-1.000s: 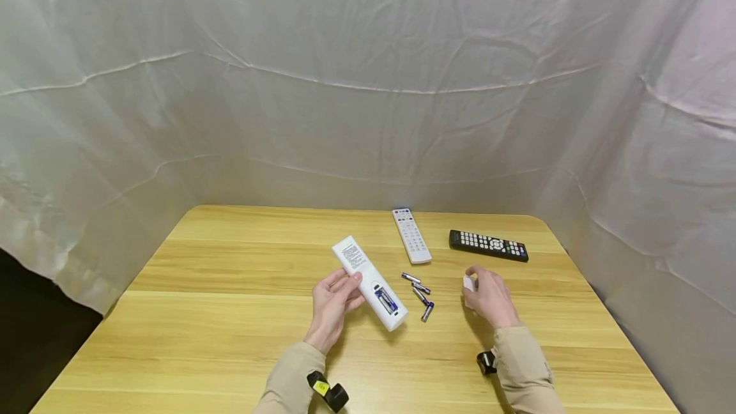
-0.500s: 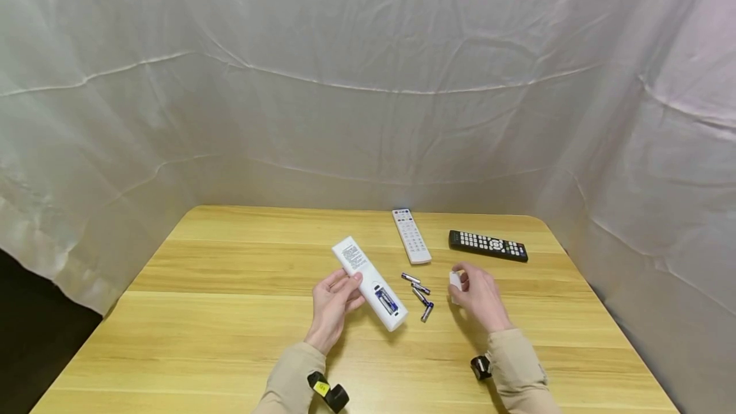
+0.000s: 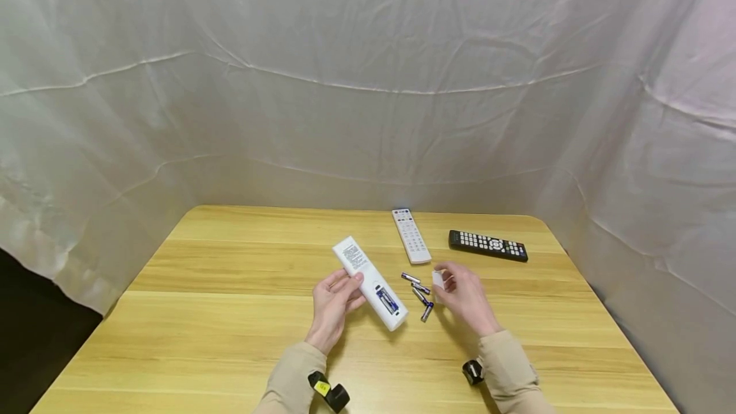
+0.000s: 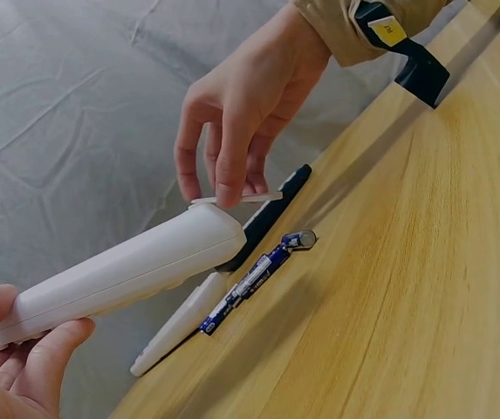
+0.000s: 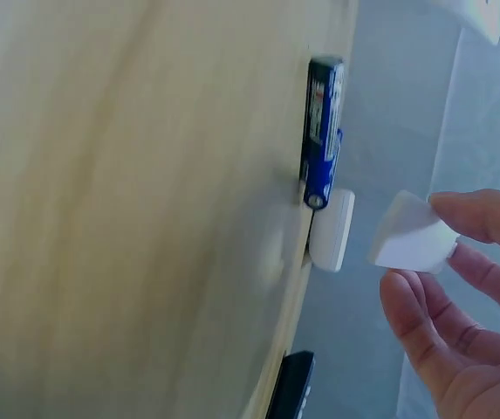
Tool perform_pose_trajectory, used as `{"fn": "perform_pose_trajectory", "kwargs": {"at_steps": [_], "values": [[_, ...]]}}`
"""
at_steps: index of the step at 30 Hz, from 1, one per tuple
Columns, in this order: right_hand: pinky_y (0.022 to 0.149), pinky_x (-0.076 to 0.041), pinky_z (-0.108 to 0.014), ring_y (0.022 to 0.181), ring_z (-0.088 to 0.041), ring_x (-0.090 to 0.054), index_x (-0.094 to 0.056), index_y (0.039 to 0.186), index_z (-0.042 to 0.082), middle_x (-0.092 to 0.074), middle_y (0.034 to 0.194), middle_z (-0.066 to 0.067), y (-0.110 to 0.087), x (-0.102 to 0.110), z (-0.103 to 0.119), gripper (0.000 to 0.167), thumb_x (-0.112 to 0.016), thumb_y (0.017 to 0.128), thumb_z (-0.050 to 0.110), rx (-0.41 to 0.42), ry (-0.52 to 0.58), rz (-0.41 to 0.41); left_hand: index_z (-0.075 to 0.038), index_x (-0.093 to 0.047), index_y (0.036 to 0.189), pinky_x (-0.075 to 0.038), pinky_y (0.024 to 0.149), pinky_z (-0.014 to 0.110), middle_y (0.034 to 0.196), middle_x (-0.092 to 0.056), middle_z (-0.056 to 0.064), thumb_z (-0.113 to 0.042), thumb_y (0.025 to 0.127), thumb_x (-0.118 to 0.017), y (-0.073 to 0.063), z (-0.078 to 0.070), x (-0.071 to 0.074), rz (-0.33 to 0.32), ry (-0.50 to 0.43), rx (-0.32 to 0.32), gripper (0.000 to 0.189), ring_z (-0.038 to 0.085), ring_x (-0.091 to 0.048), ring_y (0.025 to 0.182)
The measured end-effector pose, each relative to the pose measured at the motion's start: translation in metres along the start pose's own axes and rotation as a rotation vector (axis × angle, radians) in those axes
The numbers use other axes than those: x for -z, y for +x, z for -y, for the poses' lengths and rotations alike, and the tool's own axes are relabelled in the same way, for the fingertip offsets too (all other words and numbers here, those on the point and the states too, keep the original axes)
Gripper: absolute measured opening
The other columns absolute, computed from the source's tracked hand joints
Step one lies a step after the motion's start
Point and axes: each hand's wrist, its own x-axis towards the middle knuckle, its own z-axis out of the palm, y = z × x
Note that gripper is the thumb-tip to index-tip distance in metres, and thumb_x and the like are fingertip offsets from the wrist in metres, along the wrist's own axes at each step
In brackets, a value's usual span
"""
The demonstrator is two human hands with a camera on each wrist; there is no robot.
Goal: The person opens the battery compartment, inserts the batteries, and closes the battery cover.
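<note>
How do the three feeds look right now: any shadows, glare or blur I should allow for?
Head view: evenly lit, soft shadow beside the right hand, pale sheen low on the table; left wrist view: tilted, long shadows across the wood, loose batteries fairly crisp; right wrist view: also tilted, wood grain soft and hazy, white cover partly shaded.

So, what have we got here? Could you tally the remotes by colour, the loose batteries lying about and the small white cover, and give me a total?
White remotes: 2
Black remote: 1
Loose batteries: 4
Small white cover: 1
Total: 8
</note>
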Motion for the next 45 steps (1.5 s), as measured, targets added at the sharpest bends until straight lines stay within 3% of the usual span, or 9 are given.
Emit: {"fn": "perform_pose_trajectory", "kwargs": {"at_steps": [15,28,39,45], "values": [[0.068,-0.064,-0.024,0.077,-0.015,-0.066,-0.066,0.114,-0.001,-0.069,0.093,-0.011,-0.004,-0.017,0.021,0.040,-0.080,0.077,-0.004,0.151,0.050,-0.059,0.013,-0.049,0.131,-0.066,0.071,0.025,0.096,-0.077,0.007,-0.005,0.092,-0.070,0.001,0.001,-0.002,0.003,0.000,0.001,0.048,0.011,-0.074,0.076],[0.067,-0.063,-0.022,0.075,-0.015,-0.066,-0.066,0.114,0.001,-0.070,0.094,-0.011,-0.010,-0.026,0.041,0.040,-0.081,0.076,-0.004,0.205,0.093,-0.061,0.012,-0.050,0.132,-0.066,0.072,0.025,0.097,-0.077,0.008,-0.006,0.092,-0.071,0.000,0.002,-0.003,-0.004,0.004,0.013,0.049,0.011,-0.074,0.076],[0.069,-0.066,-0.031,0.077,-0.018,-0.068,-0.068,0.112,0.002,-0.070,0.096,-0.012,-0.014,-0.029,0.058,0.039,-0.081,0.076,-0.004,0.278,0.125,-0.061,0.012,-0.050,0.132,-0.066,0.072,0.025,0.098,-0.077,0.009,-0.006,0.092,-0.071,0.001,0.003,-0.003,-0.005,0.006,0.013,0.048,0.011,-0.074,0.076],[0.068,-0.064,-0.025,0.075,-0.018,-0.068,-0.069,0.111,0.002,-0.072,0.097,-0.012,-0.017,-0.033,0.064,0.038,-0.082,0.076,-0.003,0.324,0.092,-0.065,0.011,-0.050,0.131,-0.066,0.072,0.025,0.099,-0.077,0.009,-0.006,0.092,-0.071,0.001,0.003,-0.005,-0.004,0.000,0.018,0.048,0.012,-0.074,0.077]]}}
